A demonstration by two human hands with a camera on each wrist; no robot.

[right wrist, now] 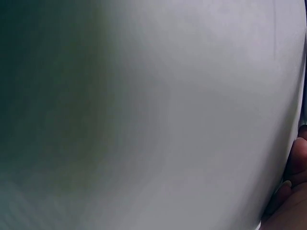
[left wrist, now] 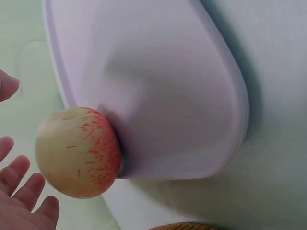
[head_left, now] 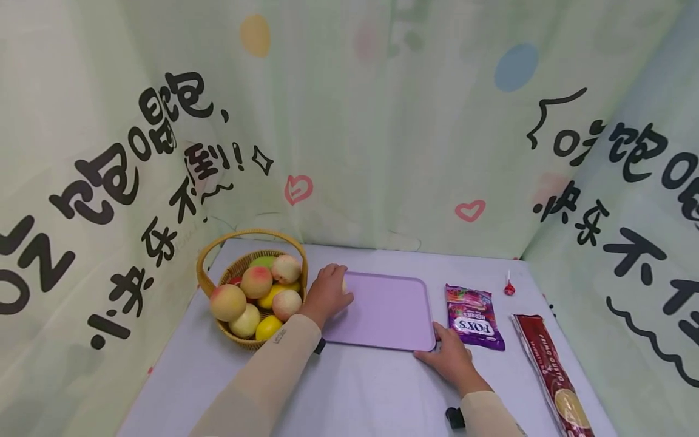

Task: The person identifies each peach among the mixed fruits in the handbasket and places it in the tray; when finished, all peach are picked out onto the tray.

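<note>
Red-flecked fruit (left wrist: 76,153) is sitting at the upper left corner of the purple tray (head_left: 388,309) in the head view, mostly hidden behind the left hand (head_left: 326,295); whether its full weight is resting on the tray cannot be told. In the left wrist view it is showing at lower left, the left hand's fingers standing spread beside it, with the thumb well apart from them; fingertip contact cannot be confirmed. The right hand (head_left: 452,358) is gripping the tray's lower right corner, thumb and fingers pinching its edges. The wicker basket (head_left: 204,282), heaped with fruit, is standing left of centre. A purple candy bag (head_left: 474,318) is lying right of the tray, a red lollipop (head_left: 509,288) beyond it, and a long red packet (head_left: 551,370) is lying at lower right.
</note>
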